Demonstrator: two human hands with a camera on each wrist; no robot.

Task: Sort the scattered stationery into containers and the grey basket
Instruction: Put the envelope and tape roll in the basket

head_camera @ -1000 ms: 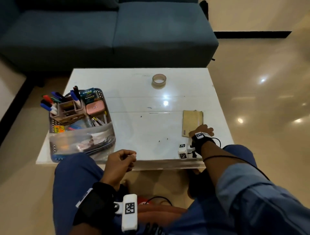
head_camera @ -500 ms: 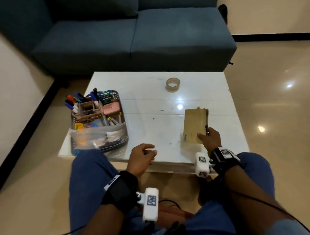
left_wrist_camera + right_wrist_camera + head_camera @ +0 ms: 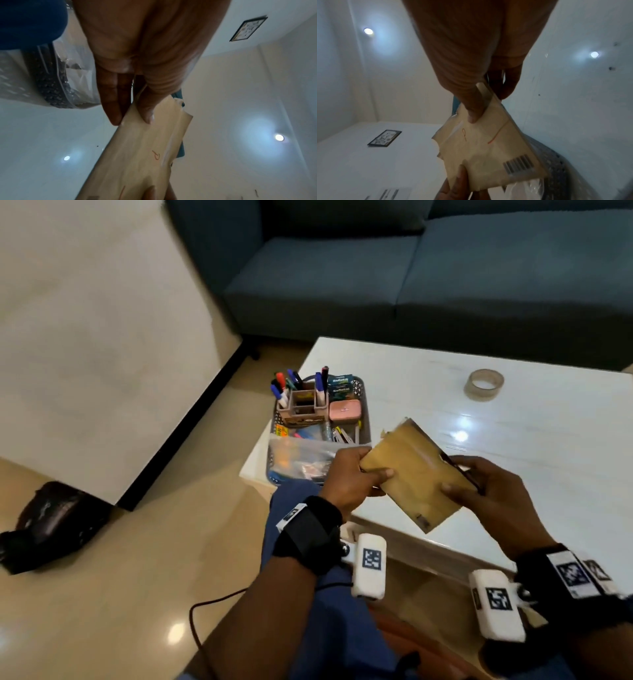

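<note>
A brown paper envelope [image 3: 416, 474] with a torn end and a barcode is held in the air over the near edge of the white table [image 3: 534, 440]. My left hand [image 3: 356, 477] pinches its left end, thumb on top. My right hand [image 3: 479, 491] grips its right side. In the left wrist view the envelope [image 3: 142, 155] sits between the thumb and fingers. The right wrist view shows the envelope [image 3: 488, 146] pinched near its top edge. The grey basket [image 3: 363, 419] stands at the table's left corner, filled with stationery.
A wooden pen holder [image 3: 303, 405] with markers, a pink case [image 3: 345, 409], small boxes and a clear plastic bag [image 3: 301, 455] fill the basket. A tape roll [image 3: 483, 384] lies far on the table. A blue sofa [image 3: 411, 275] stands behind, and a dark bag [image 3: 51, 522] on the floor at left.
My right hand lifted the envelope off the table and brought it left. My left hand rose from the table edge and took hold of its other end. The head view swung left.
</note>
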